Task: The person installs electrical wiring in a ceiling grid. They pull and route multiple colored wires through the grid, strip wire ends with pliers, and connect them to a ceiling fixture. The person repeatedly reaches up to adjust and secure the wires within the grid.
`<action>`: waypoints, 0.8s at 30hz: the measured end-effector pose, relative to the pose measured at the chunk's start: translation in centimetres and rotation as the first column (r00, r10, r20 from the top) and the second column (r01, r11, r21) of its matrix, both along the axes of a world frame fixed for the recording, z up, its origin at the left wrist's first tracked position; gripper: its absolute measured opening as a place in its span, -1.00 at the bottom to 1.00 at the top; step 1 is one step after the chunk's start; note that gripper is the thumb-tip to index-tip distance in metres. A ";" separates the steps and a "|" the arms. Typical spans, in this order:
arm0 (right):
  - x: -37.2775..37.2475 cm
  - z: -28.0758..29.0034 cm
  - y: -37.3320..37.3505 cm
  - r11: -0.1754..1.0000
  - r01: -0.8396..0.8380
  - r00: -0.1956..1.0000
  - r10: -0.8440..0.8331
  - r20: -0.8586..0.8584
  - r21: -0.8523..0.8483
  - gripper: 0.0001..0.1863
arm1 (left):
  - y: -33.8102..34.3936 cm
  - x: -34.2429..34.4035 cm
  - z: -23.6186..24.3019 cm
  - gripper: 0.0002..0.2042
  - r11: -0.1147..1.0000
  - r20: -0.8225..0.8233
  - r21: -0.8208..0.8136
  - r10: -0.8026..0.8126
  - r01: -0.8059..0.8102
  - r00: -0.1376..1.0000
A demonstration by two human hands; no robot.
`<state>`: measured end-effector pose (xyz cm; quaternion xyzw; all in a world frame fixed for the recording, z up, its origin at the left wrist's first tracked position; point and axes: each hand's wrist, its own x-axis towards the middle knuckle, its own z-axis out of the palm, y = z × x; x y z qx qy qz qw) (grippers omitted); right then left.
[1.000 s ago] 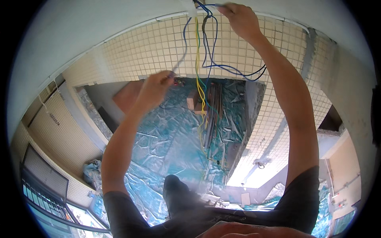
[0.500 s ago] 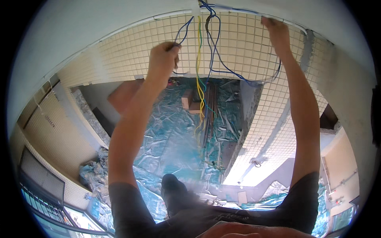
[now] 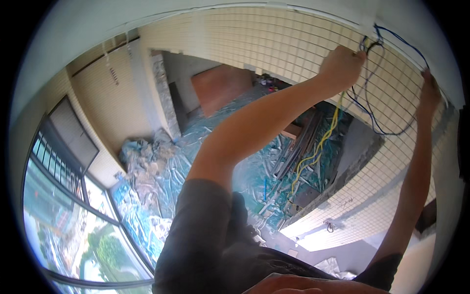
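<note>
Thin blue wires (image 3: pixel 402 37) come out where the ceiling meets a tiled wall, at the upper right. My left hand (image 3: pixel 340 69) is closed close to their top end, its fingertips on the blue wires; exactly which strands it grips is hidden. Farther right, my right hand (image 3: pixel 428 93) is raised and closed on a blue wire that runs to it along the ceiling edge. A slack dark-blue loop (image 3: pixel 374 120) hangs between the hands against the tiles. Yellow wires (image 3: pixel 320 147), with some green, dangle below my left hand.
White conduit (image 3: pixel 313 14) follows the ceiling edge above the tiled wall (image 3: pixel 230 36). Far below, crumpled teal sheeting (image 3: pixel 245 171) covers the floor, with long dark bars (image 3: pixel 298 147) and a reddish-brown board (image 3: pixel 223 88). A large window (image 3: pixel 93 235) is at lower left.
The view has swung left, so the wires and both hands now appear farther right. My left hand has moved up to the top of the wires. My right hand keeps its grip on the blue wire.
</note>
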<state>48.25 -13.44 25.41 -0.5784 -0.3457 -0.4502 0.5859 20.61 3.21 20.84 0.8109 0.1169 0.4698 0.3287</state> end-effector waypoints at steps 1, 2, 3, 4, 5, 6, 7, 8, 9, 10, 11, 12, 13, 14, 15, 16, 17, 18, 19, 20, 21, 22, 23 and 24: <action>0.3 0.2 -1.1 0.998 0.065 0.995 -0.063 0.078 -0.021 -0.48 | 0.1 0.1 0.7 -0.50 0.993 0.064 -0.077 -0.086 0.091 0.994; 0.2 0.3 -1.6 0.991 0.111 0.987 -0.102 0.122 -0.068 -0.48 | 0.3 -0.1 1.1 -0.54 0.973 0.128 -0.151 -0.155 0.173 0.980; 1.2 -0.3 -0.7 0.981 0.158 0.983 -0.145 0.114 -0.113 -0.47 | 1.1 -0.5 1.2 -0.58 0.950 0.181 -0.215 -0.191 0.229 0.965; 1.7 -0.5 -0.6 0.969 0.203 0.967 -0.175 0.184 -0.141 -0.48 | 2.0 -0.4 1.2 -0.70 0.918 0.272 -0.208 -0.276 0.337 0.922; 2.8 -1.2 -0.2 0.955 0.244 0.949 -0.200 0.245 -0.167 -0.48 | 2.3 -1.1 1.1 -0.71 0.895 0.278 -0.282 -0.268 0.345 0.923; 4.4 -0.5 -2.9 0.935 0.288 0.932 -0.223 0.285 -0.209 -0.46 | 1.2 -1.2 1.9 -0.72 0.842 0.307 -0.343 -0.317 0.415 0.897; 7.3 -0.7 -4.5 0.913 0.313 0.923 -0.228 0.310 -0.260 -0.44 | 0.3 -1.0 2.1 -0.72 0.785 0.326 -0.412 -0.347 0.463 0.879; 9.6 -1.4 -5.7 0.890 0.335 0.915 -0.229 0.333 -0.310 -0.42 | -0.5 -1.0 1.9 -0.74 0.692 0.397 -0.487 -0.369 0.533 0.841; 9.7 -2.0 -5.5 0.897 0.271 0.930 -0.151 0.335 -0.348 -0.44 | -0.1 -1.3 1.6 -0.75 0.705 0.391 -0.459 -0.387 0.542 0.835; 9.8 -2.6 -5.4 0.898 0.210 0.939 -0.076 0.336 -0.386 -0.46 | 0.5 -1.5 1.1 -0.75 0.714 0.385 -0.430 -0.409 0.553 0.827; 9.8 -3.6 -5.3 0.890 0.189 0.939 -0.040 0.342 -0.414 -0.50 | 1.0 -1.7 0.6 -0.76 0.720 0.379 -0.401 -0.432 0.566 0.818; 7.5 -4.2 -5.8 0.876 0.184 0.937 -0.019 0.350 -0.446 -0.53 | 1.2 -1.6 -0.1 -0.76 0.753 0.360 -0.396 -0.400 0.526 0.843; 6.6 -4.4 -6.1 0.875 0.164 0.935 0.009 0.354 -0.456 -0.53 | 1.0 -1.5 -0.5 -0.77 0.788 0.339 -0.382 -0.366 0.482 0.867; 6.4 -4.6 -6.4 0.873 0.144 0.933 0.037 0.358 -0.466 -0.53 | 0.9 -1.3 -0.8 -0.78 0.821 0.319 -0.366 -0.331 0.438 0.888; 5.7 -4.4 -6.8 0.872 0.127 0.929 0.063 0.366 -0.474 -0.53 | 1.1 -1.0 -0.7 -0.78 0.835 0.315 -0.371 -0.298 0.406 0.901; 3.7 -3.7 -7.4 0.801 0.130 0.953 0.061 0.295 -0.584 -0.54 | 1.4 -0.5 -0.6 -0.79 0.847 0.308 -0.383 -0.260 0.369 0.915; 3.5 -3.6 -7.3 0.807 0.149 0.955 0.034 0.296 -0.571 -0.53 | 1.6 0.0 -0.6 -0.80 0.857 0.300 -0.394 -0.221 0.331 0.928; 3.8 -3.3 -6.9 0.814 0.166 0.956 0.007 0.295 -0.557 -0.52 | 1.3 0.1 -0.5 -0.82 0.849 0.303 -0.421 -0.201 0.320 0.932; 4.1 -3.0 -6.5 0.819 0.186 0.956 -0.023 0.292 -0.543 -0.51 | 1.2 0.3 -0.5 -0.83 0.867 0.322 -0.406 -0.161 0.290 0.933; 4.7 -2.5 -5.8 0.841 0.195 0.959 -0.055 0.279 -0.505 -0.50 | 1.5 0.5 -0.5 -0.84 0.884 0.342 -0.391 -0.118 0.256 0.932; 5.4 -2.0 -4.7 0.863 0.203 0.961 -0.085 0.263 -0.463 -0.48 | 1.9 0.7 -0.6 -0.84 0.901 0.360 -0.374 -0.076 0.219 0.930; 5.9 -1.2 -4.4 0.880 0.225 0.960 -0.126 0.250 -0.418 -0.47 | 2.3 0.8 -0.5 -0.80 0.944 0.347 -0.300 -0.025 0.136 0.937; 6.0 -0.5 -4.3 0.892 0.230 0.958 -0.138 0.251 -0.389 -0.47 | 2.3 1.0 -0.7 -0.76 0.988 0.303 -0.101 0.146 -0.120 0.942; 5.7 -0.1 -3.3 0.908 0.214 0.961 -0.128 0.247 -0.360 -0.46 | 1.8 0.2 -1.0 -0.71 0.918 0.295 0.113 0.336 -0.381 0.895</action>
